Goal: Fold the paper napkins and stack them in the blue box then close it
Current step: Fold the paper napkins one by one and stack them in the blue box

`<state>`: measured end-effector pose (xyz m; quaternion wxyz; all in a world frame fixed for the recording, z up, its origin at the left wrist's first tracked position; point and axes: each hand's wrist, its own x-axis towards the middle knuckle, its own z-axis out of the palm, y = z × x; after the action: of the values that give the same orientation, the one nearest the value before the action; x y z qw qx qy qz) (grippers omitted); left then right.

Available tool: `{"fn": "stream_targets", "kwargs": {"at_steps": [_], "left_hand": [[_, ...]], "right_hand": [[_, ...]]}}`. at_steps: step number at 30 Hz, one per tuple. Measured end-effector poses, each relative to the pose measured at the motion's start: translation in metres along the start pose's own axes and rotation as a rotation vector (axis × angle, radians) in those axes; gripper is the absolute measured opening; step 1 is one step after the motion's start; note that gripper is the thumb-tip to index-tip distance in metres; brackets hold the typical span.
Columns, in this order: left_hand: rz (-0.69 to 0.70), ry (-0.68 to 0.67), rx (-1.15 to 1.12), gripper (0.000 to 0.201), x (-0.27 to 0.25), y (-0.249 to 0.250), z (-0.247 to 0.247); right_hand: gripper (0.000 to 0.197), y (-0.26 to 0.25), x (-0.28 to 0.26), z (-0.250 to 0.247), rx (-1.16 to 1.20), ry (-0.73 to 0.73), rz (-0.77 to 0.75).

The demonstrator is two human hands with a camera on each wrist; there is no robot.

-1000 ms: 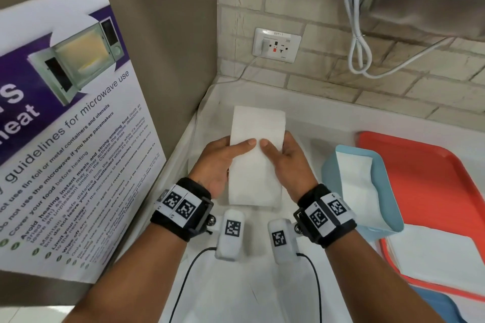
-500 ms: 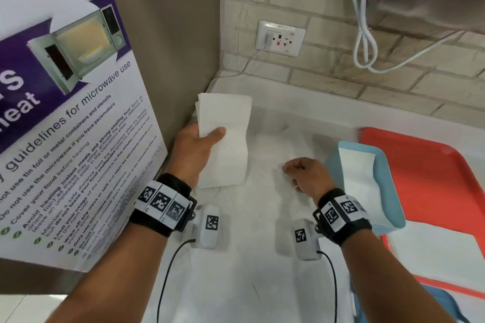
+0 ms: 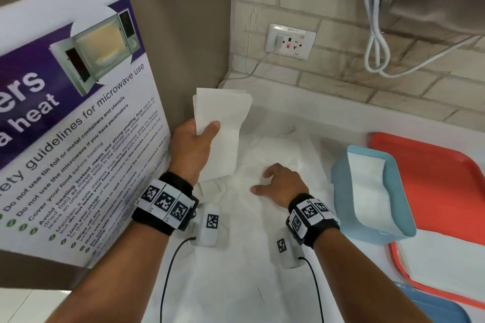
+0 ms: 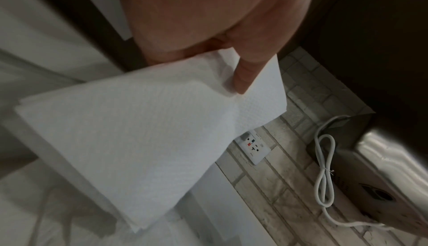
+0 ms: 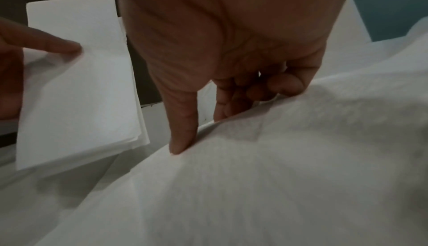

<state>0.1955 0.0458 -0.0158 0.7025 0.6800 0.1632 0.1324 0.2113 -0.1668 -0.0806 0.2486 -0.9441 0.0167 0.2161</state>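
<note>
My left hand [image 3: 207, 129] holds a folded white napkin [image 3: 223, 123] lifted off the counter at the left, thumb on its front face. The left wrist view shows that thumb [image 4: 243, 78] pressed on the folded napkin [image 4: 139, 140]. My right hand [image 3: 265, 181] is on an unfolded napkin [image 3: 286, 155] spread on the counter. In the right wrist view the thumb [image 5: 183, 140] lies on top and the curled fingers hook under the raised edge of the unfolded napkin [image 5: 277, 176]. The open blue box [image 3: 338, 178] stands to the right with a folded napkin [image 3: 367, 186] inside.
A red tray [image 3: 433, 165] lies behind and right of the box, with flat napkins [image 3: 446, 262] on its near part. A blue lid [image 3: 433, 304] shows at the bottom right. A poster [image 3: 78, 126] leans at the left. A brick wall, socket [image 3: 290, 40] and white cable [image 3: 375, 42] are behind.
The right hand let go of the folded napkin and moved right onto the spread napkin. The left hand carried the folded napkin up and to the left.
</note>
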Motion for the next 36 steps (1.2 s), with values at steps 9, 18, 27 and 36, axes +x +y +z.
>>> {"fn": "stream_targets", "kwargs": {"at_steps": [9, 18, 27, 36], "left_hand": [[-0.025, 0.003, 0.024, 0.007, -0.002, -0.002, -0.001], [0.029, -0.003, -0.003, 0.013, -0.002, -0.004, -0.001], [-0.024, -0.05, -0.068, 0.02, -0.001, -0.015, 0.002], [-0.214, -0.282, -0.253, 0.029, -0.028, -0.008, 0.024]], "right_hand": [[0.061, 0.0, 0.005, -0.007, -0.084, -0.022, -0.018], [0.035, -0.002, -0.001, -0.015, 0.36, -0.085, -0.139], [0.018, -0.016, -0.064, -0.062, 0.97, 0.157, -0.332], [0.033, -0.053, -0.068, -0.071, 1.03, 0.175, -0.419]]}}
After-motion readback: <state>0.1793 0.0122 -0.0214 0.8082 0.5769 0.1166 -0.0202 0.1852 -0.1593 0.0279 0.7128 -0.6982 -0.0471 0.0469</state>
